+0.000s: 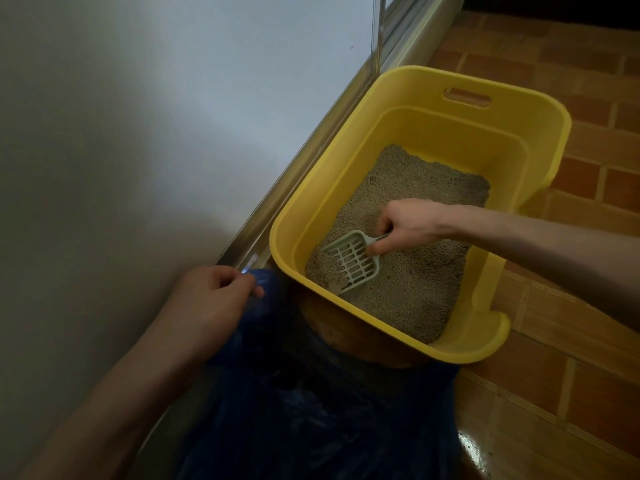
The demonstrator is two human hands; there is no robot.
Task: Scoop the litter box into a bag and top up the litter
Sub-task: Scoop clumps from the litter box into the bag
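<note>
Right hand [405,225] is seen gripping a pale slotted scoop [349,263] sunk in litter [415,282] inside the yellow litter box [346,161]; the dark blue bag [311,410] rim, just beside the box, is pinched by the left hand [211,296].

A pale wall [145,133] meets a metal door track [311,161] beside a brick-patterned tile floor [571,375].
</note>
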